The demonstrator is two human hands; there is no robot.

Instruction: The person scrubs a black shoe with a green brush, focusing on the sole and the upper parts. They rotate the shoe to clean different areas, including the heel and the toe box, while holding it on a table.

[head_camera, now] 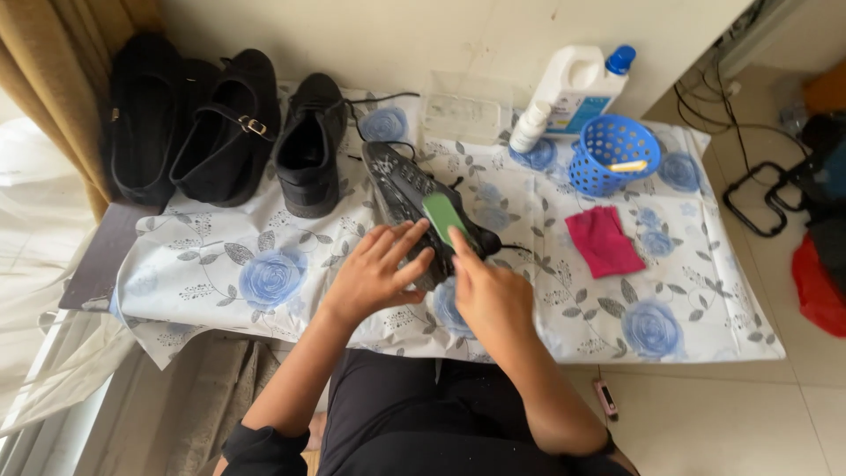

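A black lace-up shoe (398,181) lies on its side, sole up, in the middle of a flowered cloth (264,264). My left hand (374,273) rests flat on the shoe's near part, fingers spread, holding it down. My right hand (487,295) grips a green brush or sponge block (445,216) and presses it against the shoe's sole. The shoe's lace trails off to the right.
Three more black shoes (229,123) stand along the back left. At the back are a clear plastic box (463,110), a small white bottle (529,128), a white jug with a blue cap (582,84) and a blue basket (612,154). A pink cloth (604,240) lies to the right.
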